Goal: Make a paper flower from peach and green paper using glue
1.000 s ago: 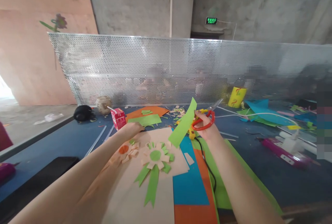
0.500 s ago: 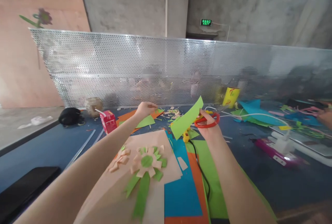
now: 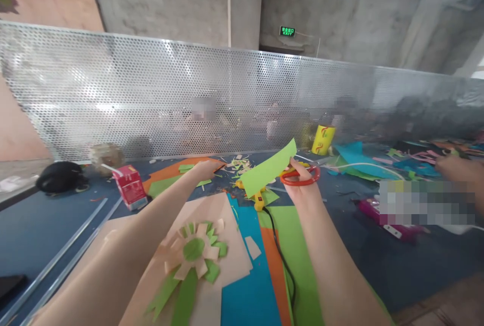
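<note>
My right hand [image 3: 300,185] is closed round red-handled scissors [image 3: 313,177] and also pinches a light green paper piece [image 3: 268,167], which slants up to the left. My left hand [image 3: 207,169] reaches to the far side of the table, over orange paper [image 3: 161,177] and green paper [image 3: 159,188]. Its fingers are pressed together, and anything between them is too small to make out. Nearer me lies a paper flower [image 3: 193,249] with a green centre, peach and green petals and green strips below, on peach sheets [image 3: 230,220].
A yellow glue gun [image 3: 259,200] with a black cord lies beneath the green piece. Around it are paper scraps [image 3: 242,165], a pink drink carton [image 3: 130,187], a yellow roll [image 3: 323,139] and a purple power strip [image 3: 378,215]. A perforated metal screen [image 3: 151,84] borders the table. Another person's hand [image 3: 461,170] is at right.
The view has turned to the right and most things sit further left. My left hand has come down over the papers. Another person's arm has entered at right. My right hand keeps its hold.
</note>
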